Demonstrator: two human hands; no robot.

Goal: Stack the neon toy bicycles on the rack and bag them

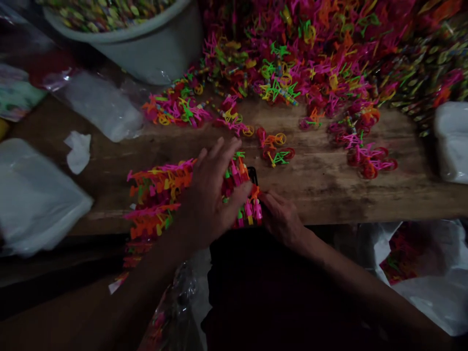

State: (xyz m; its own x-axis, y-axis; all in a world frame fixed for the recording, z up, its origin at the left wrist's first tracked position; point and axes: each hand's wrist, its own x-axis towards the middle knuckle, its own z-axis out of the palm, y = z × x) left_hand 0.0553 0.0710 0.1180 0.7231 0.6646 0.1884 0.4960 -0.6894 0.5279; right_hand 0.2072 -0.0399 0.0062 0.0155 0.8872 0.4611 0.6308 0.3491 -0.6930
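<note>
My left hand (212, 195) lies palm down over rows of small plastic toy bicycles (163, 180), its fingers stretched and apart. Between its thumb and fingers more toys show, packed upright in a black tray (252, 173). At the tray's right side is my right hand (283, 214), fingers bent and closed. Its fingertips meet an orange toy bicycle (255, 191) by the tray's edge; the grip itself is partly hidden and dark. Pink toy parts (253, 210) stand just left of those fingers. Both forearms reach in from below.
Loose toy bicycles (280, 151) lie beyond my hands, with a large heap (292, 63) behind. A grey tub (146, 53) of small colourful pieces stands at back left. Plastic bags (36, 195) flank the wooden table (321, 195); an open white bag (431, 292) sits low right.
</note>
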